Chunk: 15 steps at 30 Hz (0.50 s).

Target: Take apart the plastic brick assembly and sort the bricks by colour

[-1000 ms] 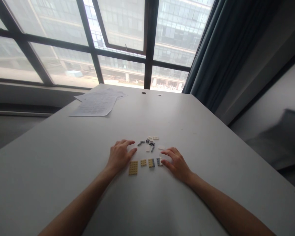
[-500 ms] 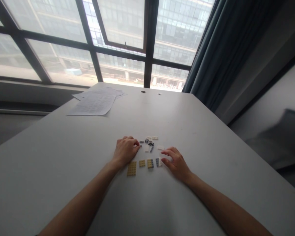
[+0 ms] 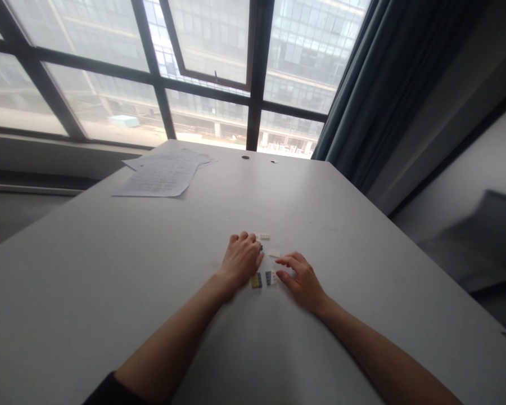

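My left hand [image 3: 242,259] is over the small building bricks, its fingers curled downward. Its fingertips are hidden, so what they pinch does not show. Beneath and behind it, most of the loose pieces are covered. A tan-and-grey brick piece [image 3: 257,280] lies just in front of that hand. My right hand [image 3: 301,281] rests on the table with thumb and fingers apart, holding nothing. By its thumb lies a grey-and-white brick piece [image 3: 270,278]. A smooth white piece [image 3: 274,253] is close to its fingertips, and a studded white brick [image 3: 265,237] lies farther back.
The white table [image 3: 346,242] extends toward the windows. Several printed sheets [image 3: 156,177] lie at its far left. Two small holes are near the back edge, one of them a dark round opening [image 3: 245,157]. A blue-grey curtain [image 3: 362,107] hangs at the right.
My left hand has moved right from the left side of the pieces and now covers many of them, including the tan plates. My right hand stays in place, fingers still apart.
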{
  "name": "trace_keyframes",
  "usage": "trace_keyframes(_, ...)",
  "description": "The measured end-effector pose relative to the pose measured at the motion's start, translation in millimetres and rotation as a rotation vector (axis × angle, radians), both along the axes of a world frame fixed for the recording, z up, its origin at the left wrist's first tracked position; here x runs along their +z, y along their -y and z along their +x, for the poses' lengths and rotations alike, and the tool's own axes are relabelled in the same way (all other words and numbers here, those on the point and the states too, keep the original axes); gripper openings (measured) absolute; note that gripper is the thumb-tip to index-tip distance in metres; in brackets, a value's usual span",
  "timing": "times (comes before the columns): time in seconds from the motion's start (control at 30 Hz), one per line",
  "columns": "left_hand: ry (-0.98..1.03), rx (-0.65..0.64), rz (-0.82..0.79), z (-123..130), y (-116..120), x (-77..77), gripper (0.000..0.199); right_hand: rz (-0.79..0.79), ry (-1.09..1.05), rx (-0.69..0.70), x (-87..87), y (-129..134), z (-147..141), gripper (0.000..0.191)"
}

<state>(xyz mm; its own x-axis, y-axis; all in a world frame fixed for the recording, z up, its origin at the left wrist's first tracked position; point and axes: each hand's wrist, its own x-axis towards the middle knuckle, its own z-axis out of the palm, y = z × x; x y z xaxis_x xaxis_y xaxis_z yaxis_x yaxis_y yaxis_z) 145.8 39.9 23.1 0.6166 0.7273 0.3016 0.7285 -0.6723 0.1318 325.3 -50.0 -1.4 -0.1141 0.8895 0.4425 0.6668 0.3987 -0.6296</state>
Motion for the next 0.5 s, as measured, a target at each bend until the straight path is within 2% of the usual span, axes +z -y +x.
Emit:
trace_keyframes(0.17,0.019,-0.027,0.016,-6.7,3.1,8.6,0.013,-0.026,-0.074,-0.034,1.5,-2.1,1.4,0.017)
trace_keyframes(0.3,0.196,-0.085,0.008,-21.1,17.6,18.4,0.013,-0.153,-0.303,-0.055,12.9,-4.6,-0.6,0.020)
trace_keyframes(0.4,0.298,-0.201,-0.001,-29.6,32.6,22.2,0.013,-0.343,-0.581,0.045,26.6,-6.5,-11.8,0.023)
trace_keyframes(0.5,0.354,-0.255,-0.020,-34.7,43.1,23.2,0.014,-0.450,-0.753,0.150,36.7,-6.9,-27.0,0.020)
